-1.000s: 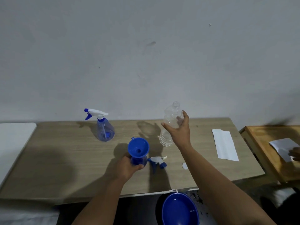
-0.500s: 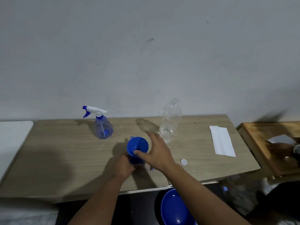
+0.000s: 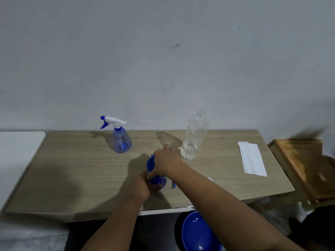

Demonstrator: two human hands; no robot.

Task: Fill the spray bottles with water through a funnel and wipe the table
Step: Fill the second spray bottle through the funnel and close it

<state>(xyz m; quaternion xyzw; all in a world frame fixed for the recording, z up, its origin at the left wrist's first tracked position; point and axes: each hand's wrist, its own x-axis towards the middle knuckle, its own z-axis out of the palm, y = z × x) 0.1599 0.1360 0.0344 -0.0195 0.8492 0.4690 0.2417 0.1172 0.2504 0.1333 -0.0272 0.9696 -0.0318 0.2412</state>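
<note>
Two hands are being kept on one small job at the near middle of the long pale wood-grain counter (image 3: 72, 174). Beyond them, by the wall, a tall clear plastic water bottle (image 3: 194, 136) is being left standing uncapped and nearly empty, so it is judged light, thin-walled and easily tipped; it is best taken round the mid-body. A white folded paper towel (image 3: 252, 158) is lying flat well to the right; it is judged limp and best pinched at an edge. A blue-tinted spray bottle with a white trigger head (image 3: 120, 140) is standing apart at the back left, capped.

The smaller open blue-tinted spray bottle (image 3: 159, 181) is being gripped low by the left hand (image 3: 139, 187), its fingers curled round the body. The plastic looks smooth, and may be slippery if wet. The blue plastic funnel (image 3: 150, 163) is being held in its neck and covered from above by the right hand (image 3: 165, 163), fingers curled over the rim. The funnel is judged stiff and light, top-heavy in the neck, and best lifted by its rim. A detached white and blue trigger head (image 3: 173, 185) is lying just beside the bottle, mostly hidden by the forearm.
</note>
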